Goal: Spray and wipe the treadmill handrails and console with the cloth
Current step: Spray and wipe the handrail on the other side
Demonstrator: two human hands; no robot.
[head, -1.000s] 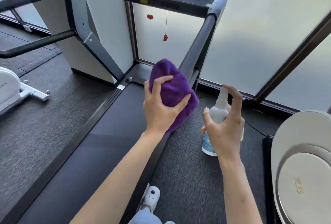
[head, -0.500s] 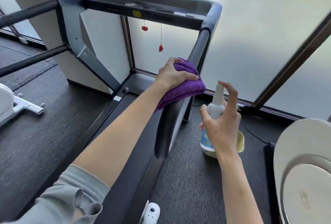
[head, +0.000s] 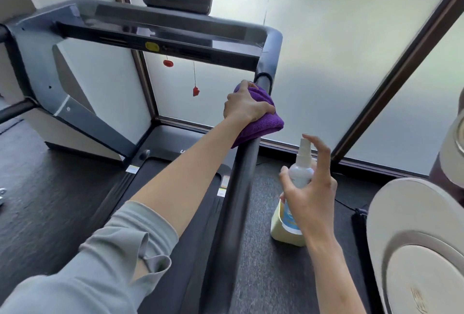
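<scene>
Head view: the left hand (head: 244, 105) grips a purple cloth (head: 261, 123), fingers curled over it, pressing it around the right handrail (head: 236, 188) just below where the rail meets the console (head: 160, 30). The cloth wraps the rail's top and hangs off its right side. The right hand (head: 311, 193) holds a spray bottle (head: 300, 170) upright beside the rail, thumb and fingers curled round its body, the forefinger raised over the white nozzle. Two red tags (head: 195, 90) dangle under the console. A grey sleeve (head: 105, 263) is pushed up the left arm.
</scene>
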